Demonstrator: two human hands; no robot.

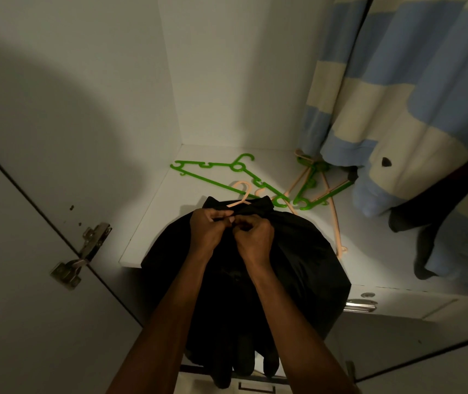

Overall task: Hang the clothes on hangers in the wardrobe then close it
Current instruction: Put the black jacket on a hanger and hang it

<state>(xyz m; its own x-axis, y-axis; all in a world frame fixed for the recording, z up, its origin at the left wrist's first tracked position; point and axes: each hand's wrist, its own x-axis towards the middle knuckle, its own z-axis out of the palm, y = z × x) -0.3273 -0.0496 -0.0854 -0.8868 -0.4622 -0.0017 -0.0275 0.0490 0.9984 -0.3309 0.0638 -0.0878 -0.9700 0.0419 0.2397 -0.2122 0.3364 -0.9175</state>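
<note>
Black fabric shirt (298,251) draped over wardrobe shelf edge (147,240), pale peach plastic hanger (241,194) inside collar, hook poking out. Left hand (208,231), right hand (254,237) both pinching cloth at neckline, likely fastening top button. Risks: loosened pinch letting shirt slide off; hook snagging bright green plastic hanger (227,177) just behind.

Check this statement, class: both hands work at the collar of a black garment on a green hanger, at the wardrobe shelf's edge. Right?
Wrong colour. The head view shows the hanger in the black garment is peach; green hangers lie loose on the shelf. Both hands, left and right, are at its collar.
</note>
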